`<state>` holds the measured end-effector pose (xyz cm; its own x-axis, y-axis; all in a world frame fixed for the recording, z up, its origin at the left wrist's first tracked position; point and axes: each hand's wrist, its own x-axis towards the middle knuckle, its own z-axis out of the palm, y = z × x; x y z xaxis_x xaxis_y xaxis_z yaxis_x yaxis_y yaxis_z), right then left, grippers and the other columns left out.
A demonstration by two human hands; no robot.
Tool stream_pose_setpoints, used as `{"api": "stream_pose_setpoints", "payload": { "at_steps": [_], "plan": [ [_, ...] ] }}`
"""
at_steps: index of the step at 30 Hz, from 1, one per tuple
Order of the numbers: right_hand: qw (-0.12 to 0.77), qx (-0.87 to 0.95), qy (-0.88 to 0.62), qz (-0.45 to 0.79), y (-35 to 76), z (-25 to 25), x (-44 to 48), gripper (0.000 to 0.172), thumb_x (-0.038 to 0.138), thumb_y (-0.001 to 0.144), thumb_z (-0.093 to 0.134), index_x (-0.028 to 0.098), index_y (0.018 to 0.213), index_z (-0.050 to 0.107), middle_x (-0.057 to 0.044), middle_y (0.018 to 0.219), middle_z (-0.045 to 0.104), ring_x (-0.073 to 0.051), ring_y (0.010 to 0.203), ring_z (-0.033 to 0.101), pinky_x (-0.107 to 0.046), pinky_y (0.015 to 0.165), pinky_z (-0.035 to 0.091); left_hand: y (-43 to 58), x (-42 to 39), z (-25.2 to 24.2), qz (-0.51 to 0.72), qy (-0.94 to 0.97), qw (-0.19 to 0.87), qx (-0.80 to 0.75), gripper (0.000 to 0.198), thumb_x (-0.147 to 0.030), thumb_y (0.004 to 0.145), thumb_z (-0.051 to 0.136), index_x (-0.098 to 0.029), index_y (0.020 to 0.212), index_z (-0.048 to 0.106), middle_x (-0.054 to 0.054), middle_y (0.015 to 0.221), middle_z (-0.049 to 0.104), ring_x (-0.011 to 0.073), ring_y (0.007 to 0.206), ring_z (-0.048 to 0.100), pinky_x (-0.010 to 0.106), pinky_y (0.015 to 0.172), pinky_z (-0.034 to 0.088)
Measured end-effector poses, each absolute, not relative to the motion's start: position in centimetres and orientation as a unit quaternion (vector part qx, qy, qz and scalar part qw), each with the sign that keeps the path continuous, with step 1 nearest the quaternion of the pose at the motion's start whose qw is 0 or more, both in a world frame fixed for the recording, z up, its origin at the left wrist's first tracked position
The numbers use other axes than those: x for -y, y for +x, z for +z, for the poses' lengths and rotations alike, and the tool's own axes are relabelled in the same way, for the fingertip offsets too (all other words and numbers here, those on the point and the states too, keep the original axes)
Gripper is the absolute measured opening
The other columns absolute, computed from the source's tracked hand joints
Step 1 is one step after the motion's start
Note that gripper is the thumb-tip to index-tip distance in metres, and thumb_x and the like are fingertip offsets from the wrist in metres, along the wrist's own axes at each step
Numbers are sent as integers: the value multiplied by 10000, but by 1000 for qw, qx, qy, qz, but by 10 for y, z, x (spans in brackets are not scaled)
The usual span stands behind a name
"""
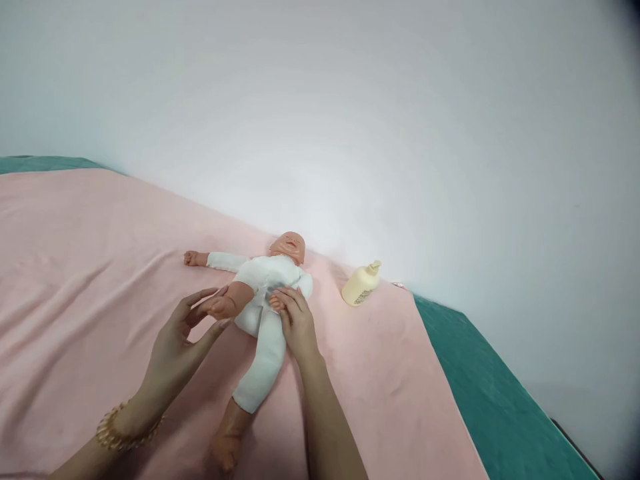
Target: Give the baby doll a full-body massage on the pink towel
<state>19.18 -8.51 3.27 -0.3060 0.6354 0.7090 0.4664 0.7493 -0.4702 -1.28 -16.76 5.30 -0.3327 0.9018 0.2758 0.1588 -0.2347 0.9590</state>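
A baby doll in a white cloth body lies on its back on a pink blanket, head toward the wall. My left hand cups the doll's raised bare foot, fingers curved around it. My right hand rests on the doll's belly, fingers pressed around the doll's small hand. The doll's other leg stretches toward me, its bare foot near the lower edge.
A cream pump bottle lies on its side on the blanket right of the doll, near the white wall. A teal sheet shows beyond the blanket's right edge. A gold bracelet is on my left wrist.
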Motion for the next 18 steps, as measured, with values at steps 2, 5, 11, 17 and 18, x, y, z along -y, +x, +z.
{"api": "stream_pose_setpoints", "payload": {
  "at_steps": [2, 5, 11, 17, 18],
  "plan": [
    [500, 783, -356, 98, 194, 32, 85, 334, 168, 931, 448, 258, 1208, 611, -68, 1190, 636, -184, 1175, 554, -460, 1118, 341, -15, 179, 53, 599, 495, 286, -560, 525, -484, 755, 666, -266, 1203, 501, 77, 1288, 596, 289, 1182, 573, 382, 867, 553],
    [557, 724, -385, 130, 198, 33, 85, 304, 229, 930, 470, 226, 1207, 595, -84, 1204, 627, -208, 1191, 535, -451, 1061, 400, -21, 198, 51, 556, 508, 248, -608, 520, -516, 750, 646, -296, 1200, 505, 45, 1249, 620, 312, 1141, 594, 346, 713, 587],
    [696, 512, -454, 215, 206, 41, 83, 332, 349, 907, 539, 175, 1190, 534, -118, 1237, 597, -222, 1162, 564, -417, 1004, 439, -47, 224, 37, 495, 554, 183, -644, 460, -544, 777, 596, -344, 1180, 502, -22, 1182, 650, 291, 1060, 632, 424, 863, 553],
    [776, 316, -475, 268, 240, 24, 60, 379, 422, 819, 594, 197, 1116, 526, -98, 1281, 570, -221, 1219, 526, -399, 1015, 438, -61, 243, 17, 484, 547, 198, -653, 429, -554, 773, 578, -380, 1160, 512, -55, 1131, 680, 292, 1041, 647, 434, 850, 565],
    [779, 293, -479, 279, 247, 19, 56, 386, 423, 809, 590, 199, 1116, 519, -99, 1272, 575, -223, 1203, 542, -395, 987, 461, -60, 247, 13, 483, 536, 205, -661, 406, -563, 777, 561, -403, 1147, 518, -72, 1123, 681, 295, 1044, 646, 454, 861, 561]
  ]
}}
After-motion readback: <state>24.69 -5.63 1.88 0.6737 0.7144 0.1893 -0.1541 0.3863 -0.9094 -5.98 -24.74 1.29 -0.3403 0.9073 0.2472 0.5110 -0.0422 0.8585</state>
